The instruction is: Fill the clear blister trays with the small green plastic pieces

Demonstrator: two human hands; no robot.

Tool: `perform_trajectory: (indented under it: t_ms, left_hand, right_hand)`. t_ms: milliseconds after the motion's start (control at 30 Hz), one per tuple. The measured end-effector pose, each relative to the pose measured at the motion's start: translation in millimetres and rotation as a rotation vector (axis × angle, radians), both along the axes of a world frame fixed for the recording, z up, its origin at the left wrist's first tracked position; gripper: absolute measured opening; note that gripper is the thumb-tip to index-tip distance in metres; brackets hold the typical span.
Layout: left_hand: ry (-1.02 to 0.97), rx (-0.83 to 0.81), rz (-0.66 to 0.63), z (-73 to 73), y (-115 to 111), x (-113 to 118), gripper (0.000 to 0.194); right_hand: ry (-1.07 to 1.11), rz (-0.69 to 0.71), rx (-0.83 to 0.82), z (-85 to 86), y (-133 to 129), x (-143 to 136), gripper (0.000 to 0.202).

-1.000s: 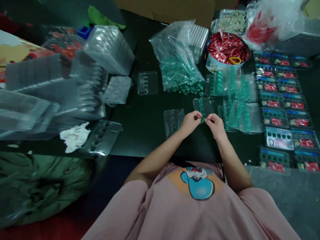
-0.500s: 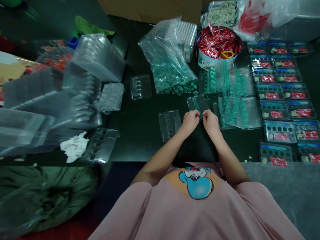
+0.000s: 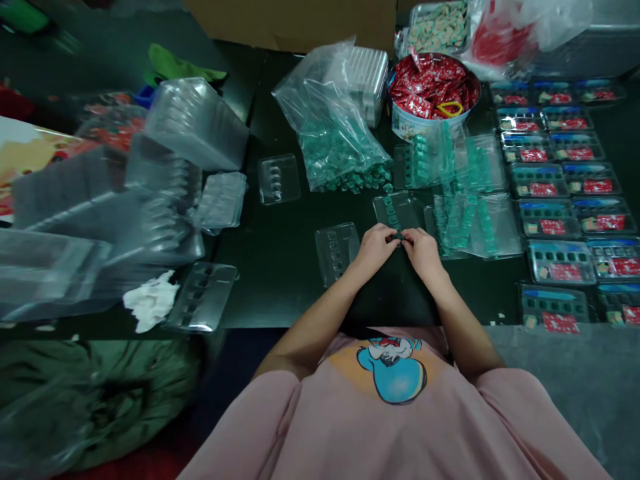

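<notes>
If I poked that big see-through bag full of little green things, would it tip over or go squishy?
The clear bag would probably go squishy rather than tip: its thin plastic is crumpled and slumped. The small green pieces spilling at its mouth suggest more might slide out. It likely feels heavy for a bag, being packed full.

Dim, greenish light (left edge badly blurred).

We work at a dark table (image 3: 280, 267). On it lie clear trays (image 3: 336, 250), a bag of green pieces (image 3: 335, 143), a tub of red packets (image 3: 431, 90), filled trays (image 3: 560, 193) and white tissue (image 3: 149, 308).
</notes>
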State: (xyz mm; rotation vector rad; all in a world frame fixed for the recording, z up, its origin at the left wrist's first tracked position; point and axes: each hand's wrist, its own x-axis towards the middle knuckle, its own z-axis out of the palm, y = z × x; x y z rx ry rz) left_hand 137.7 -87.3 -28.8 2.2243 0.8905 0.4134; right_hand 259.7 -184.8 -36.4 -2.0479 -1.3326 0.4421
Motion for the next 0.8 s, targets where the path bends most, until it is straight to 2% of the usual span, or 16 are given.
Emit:
perform_trajectory:
  t_ms: [267, 467, 633, 700, 800]
  left_hand:
    - [0.022, 0.040, -0.090, -9.1, -1, 5, 0.019]
    - [0.063, -0.011, -0.056, -5.2, -2, 7, 0.021]
    - [0.128, 0.011, -0.064, -2.6, -2, 10, 0.020]
    - [0.151, 0.017, -0.078, -2.3, -2, 11, 0.021]
    - [0.143, 0.013, -0.072, -1.9, -4, 12, 0.024]
  right_hand:
    - [-0.025, 0.062, -0.054, 6.2, 1, 5, 0.030]
    - [-0.106, 0.048, -0.164, 9.6, 9, 3, 0.024]
    - [-0.212, 0.066, -0.293, 23.1, 11, 2, 0.023]
    - [-0.229, 0.083, -0.307, 30.8, 18, 7, 0.023]
    - [-0.238, 0.059, -0.203, 40.1, 47, 21, 0.023]
